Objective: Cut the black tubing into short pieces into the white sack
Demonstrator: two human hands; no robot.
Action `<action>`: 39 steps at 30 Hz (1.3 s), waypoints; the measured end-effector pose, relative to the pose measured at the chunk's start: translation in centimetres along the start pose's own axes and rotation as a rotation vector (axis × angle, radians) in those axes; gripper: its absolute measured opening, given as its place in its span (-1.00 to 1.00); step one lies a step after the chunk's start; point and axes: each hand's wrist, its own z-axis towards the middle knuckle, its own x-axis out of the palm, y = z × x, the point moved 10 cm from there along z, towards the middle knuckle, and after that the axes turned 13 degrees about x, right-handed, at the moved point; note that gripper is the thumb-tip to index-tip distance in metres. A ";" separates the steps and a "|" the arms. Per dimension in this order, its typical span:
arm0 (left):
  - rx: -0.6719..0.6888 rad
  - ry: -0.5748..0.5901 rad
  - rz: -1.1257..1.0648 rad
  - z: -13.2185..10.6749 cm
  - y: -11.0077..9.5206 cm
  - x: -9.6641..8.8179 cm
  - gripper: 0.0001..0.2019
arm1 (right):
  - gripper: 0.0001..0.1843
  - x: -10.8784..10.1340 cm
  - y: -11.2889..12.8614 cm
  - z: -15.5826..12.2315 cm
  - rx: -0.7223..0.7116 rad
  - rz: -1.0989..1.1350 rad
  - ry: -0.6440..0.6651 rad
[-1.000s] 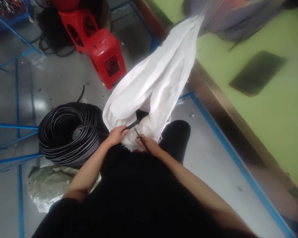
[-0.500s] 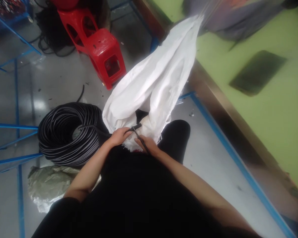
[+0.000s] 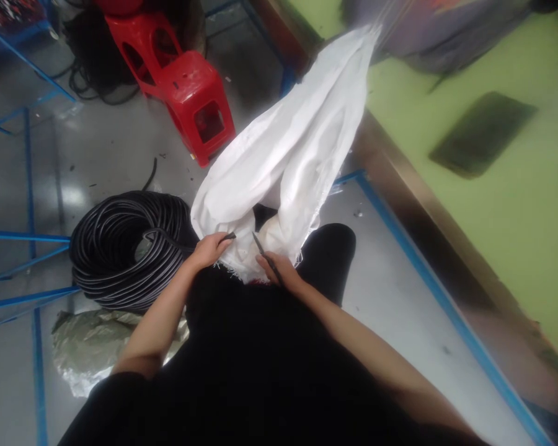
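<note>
My left hand [image 3: 209, 249] is closed around a black cable or cord, whose short end [image 3: 229, 236] sticks out past the fingertips. The cord leads back to a big black coil [image 3: 90, 254] on the floor at my left. In my closed right hand [image 3: 284, 271] is a dark-handled knife [image 3: 260, 246], its narrow blade pointing up and left. A gap separates blade and cord end. Beneath both hands, over my lap, lies the mouth of a white woven sack [image 3: 279, 148] with frayed edges; its far end is drawn up to a point.
Red plastic stools [image 3: 198, 93] stand beyond the coil. Crumpled plastic sheeting [image 3: 93, 347] lies below it. Blue metal bars [image 3: 23, 235] are at the left. A green surface [image 3: 506, 248] with a dark rectangular patch [image 3: 483, 133] lies to the right, behind a brown edge.
The knife and cord were crossed before; now they are apart. My left hand has moved left, and the cord end past its fingers is shorter.
</note>
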 end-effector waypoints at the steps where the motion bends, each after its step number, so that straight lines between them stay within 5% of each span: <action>1: 0.019 0.006 -0.023 0.1 -0.4 0.1 -0.66 | -0.54 0.0 -0.1 0.0 0.017 0.032 0.013; 8: 0.221 0.094 -0.225 0.4 -6.1 4.7 -0.62 | -0.63 0.2 0.8 0.3 0.033 0.232 0.060; 11: 0.185 0.086 -0.216 0.0 -5.5 5.2 -0.51 | -0.65 -0.5 1.4 0.2 -0.003 0.239 0.028; 17: 0.139 0.132 -0.142 -0.8 -3.4 4.0 -0.66 | -0.59 -1.0 0.4 0.5 0.056 0.312 -0.002; 23: 0.065 -0.061 -0.082 0.2 -2.2 1.7 -0.66 | -0.59 -0.3 -0.8 0.3 0.047 0.151 0.007; 28: 0.058 -0.040 -0.052 1.0 -2.7 1.8 -0.67 | -0.64 0.8 -0.7 0.2 0.022 -0.049 0.049; 39: 0.038 0.053 -0.047 1.1 -3.6 2.9 -0.68 | -0.58 1.0 -0.6 0.1 0.028 -0.024 0.040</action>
